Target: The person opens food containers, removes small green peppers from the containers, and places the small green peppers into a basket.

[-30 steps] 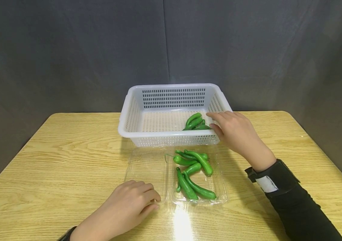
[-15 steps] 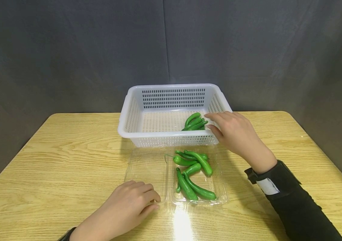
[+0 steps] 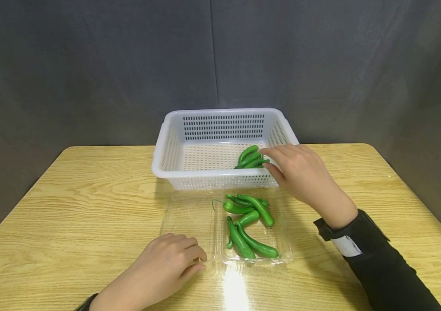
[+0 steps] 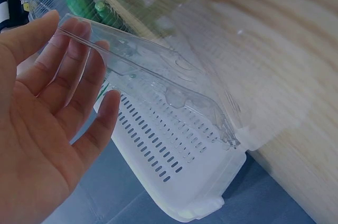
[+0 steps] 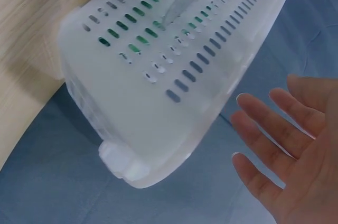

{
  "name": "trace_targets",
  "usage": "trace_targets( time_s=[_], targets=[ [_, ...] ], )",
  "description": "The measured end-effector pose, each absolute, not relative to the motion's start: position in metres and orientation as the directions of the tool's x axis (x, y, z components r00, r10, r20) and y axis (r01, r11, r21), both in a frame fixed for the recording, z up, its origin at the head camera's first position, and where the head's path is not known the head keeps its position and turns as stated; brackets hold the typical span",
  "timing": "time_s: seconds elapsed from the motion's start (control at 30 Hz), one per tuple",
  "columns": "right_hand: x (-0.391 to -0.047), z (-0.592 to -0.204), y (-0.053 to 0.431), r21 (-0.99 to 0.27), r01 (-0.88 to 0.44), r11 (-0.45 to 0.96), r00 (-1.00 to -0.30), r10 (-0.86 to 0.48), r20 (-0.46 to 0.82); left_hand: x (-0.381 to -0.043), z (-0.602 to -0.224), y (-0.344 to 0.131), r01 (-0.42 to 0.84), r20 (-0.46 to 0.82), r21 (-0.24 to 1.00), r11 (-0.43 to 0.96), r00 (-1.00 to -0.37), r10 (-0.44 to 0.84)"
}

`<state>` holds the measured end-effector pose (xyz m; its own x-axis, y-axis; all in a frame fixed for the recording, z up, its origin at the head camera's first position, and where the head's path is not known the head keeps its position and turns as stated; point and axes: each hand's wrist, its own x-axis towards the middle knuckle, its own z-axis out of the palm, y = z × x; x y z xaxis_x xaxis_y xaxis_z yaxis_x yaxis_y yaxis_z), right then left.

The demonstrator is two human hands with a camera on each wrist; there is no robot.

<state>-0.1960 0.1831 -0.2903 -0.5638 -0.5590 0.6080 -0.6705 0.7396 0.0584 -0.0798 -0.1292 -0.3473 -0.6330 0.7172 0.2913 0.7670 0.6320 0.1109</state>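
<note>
In the head view my right hand (image 3: 298, 170) is over the front right of the white slotted basket (image 3: 224, 172), fingers loosely bent and thumb apart. Its fingertips are close to several green chili peppers (image 3: 249, 157) on the basket floor. No pepper shows between its fingers in the right wrist view. My left hand (image 3: 166, 265) is at the front edge of the clear plastic container's lid (image 3: 189, 220); in the left wrist view the fingers and thumb lie on either side of the lid's edge. More green chili peppers (image 3: 261, 246) lie in the container's right half.
Close in front of the basket, the hinged container lies spread on the wooden table (image 3: 68, 216). One pepper's thin stem (image 3: 216, 201) reaches across the hinge toward the lid. A dark cloth (image 3: 127, 65) hangs behind the table.
A pepper by my right fingertips has come to lie on the others in the basket. My right hand has shifted slightly left. The left hand has stayed put.
</note>
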Motion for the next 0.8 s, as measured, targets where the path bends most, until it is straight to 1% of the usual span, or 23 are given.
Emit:
trace_targets(
  time_s=[0.3,0.63,0.8],
  targets=[
    [-0.190,-0.288,0.176,0.090,-0.701,0.707,-0.517,-0.592,0.618,-0.080,-0.347,-0.129,0.770,0.297,0.114,0.628,-0.629,0.718],
    [-0.182,-0.286,0.167,0.122,-0.742,0.659,-0.478,-0.647,0.594,-0.079,-0.347,-0.129,0.765,0.284,0.123,0.632,-0.637,0.716],
    [-0.178,-0.286,0.163,0.126,-0.750,0.649,-0.469,-0.657,0.590,-0.080,-0.346,-0.129,0.764,0.279,0.125,0.633,-0.639,0.717]
  ],
)
